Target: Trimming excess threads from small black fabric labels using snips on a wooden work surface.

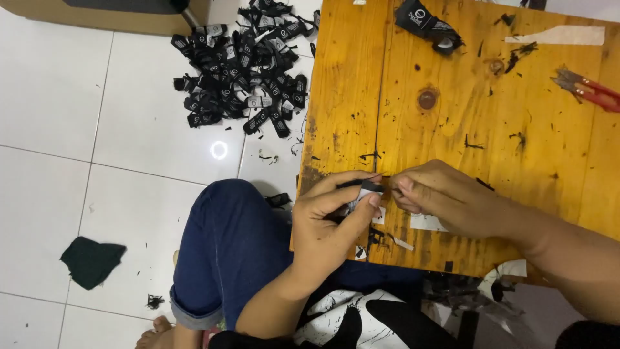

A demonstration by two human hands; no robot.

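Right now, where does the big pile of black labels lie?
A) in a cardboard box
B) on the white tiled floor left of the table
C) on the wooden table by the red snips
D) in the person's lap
B: the pile of black labels lies on the white tiled floor, beyond the left edge of the wooden table.

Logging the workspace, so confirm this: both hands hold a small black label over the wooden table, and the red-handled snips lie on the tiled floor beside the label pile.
Wrong on one point. The head view shows the red-handled snips on the wooden table, at its right edge, not on the floor. The left hand and right hand do hold the black label.
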